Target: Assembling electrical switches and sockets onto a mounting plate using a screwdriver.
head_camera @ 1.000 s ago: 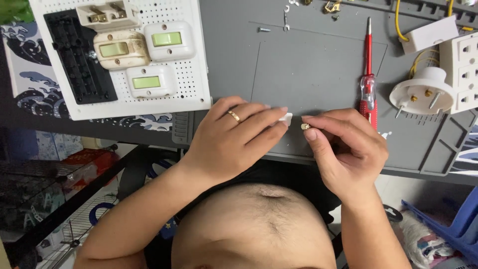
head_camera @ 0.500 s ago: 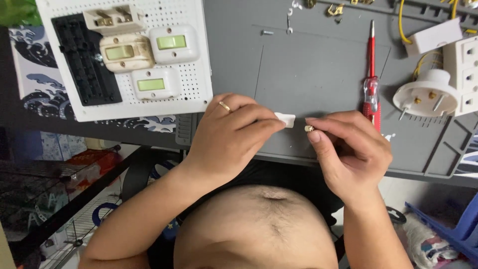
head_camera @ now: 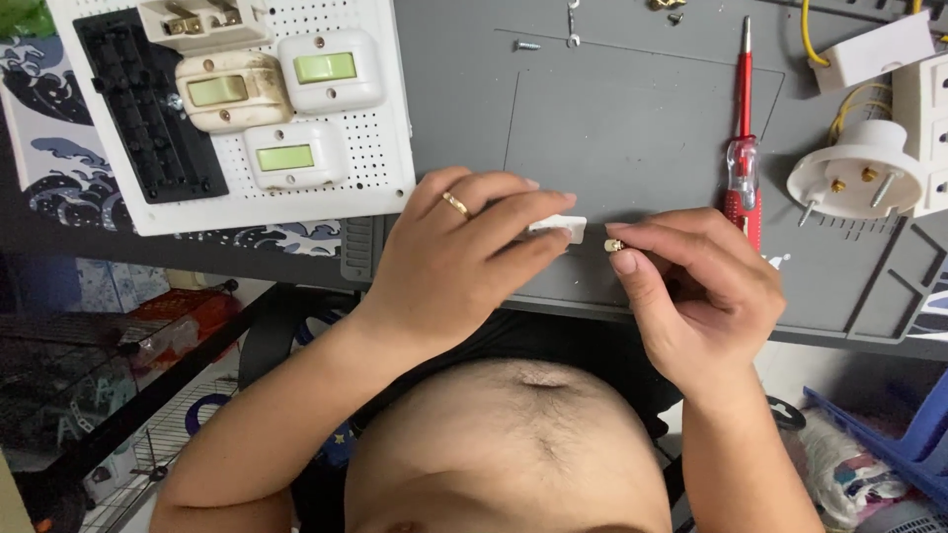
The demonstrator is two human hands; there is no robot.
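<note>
Pinching a small white plastic piece (head_camera: pixel 559 228) between thumb and fingertips, the left hand (head_camera: pixel 462 255) sits over the near edge of the grey work mat (head_camera: pixel 632 109), closed firmly on that 1 part, with 1 gold ring (head_camera: pixel 455 204) on a finger. Just beside it, the right hand (head_camera: pixel 699 291) grips 1 tiny brass screw (head_camera: pixel 613 245) between thumb and forefinger, its tip pointing toward the white piece; the 2 things are near but do not touch. Both parts are held just above the mat's front border, close to the person's bare belly. To the left lies 1 white perforated board (head_camera: pixel 385 148) carrying 3 rocker switches with pale green paddles (head_camera: pixel 331 69), 1 opened switch base (head_camera: pixel 202 20) at the top and 1 black terminal strip (head_camera: pixel 138 118). On the mat, right of the hands, rests 1 red-handled screwdriver (head_camera: pixel 743 138), lying upright in the view with its tip away from the person. Further right stands 1 round white plug (head_camera: pixel 857 181) with brass pins, beside a white socket block (head_camera: pixel 923 118) at the frame edge and a white box (head_camera: pixel 874 54) with yellow wire (head_camera: pixel 812 39). At least 2 loose screws (head_camera: pixel 526 44) lie near the mat's far edge.
</note>
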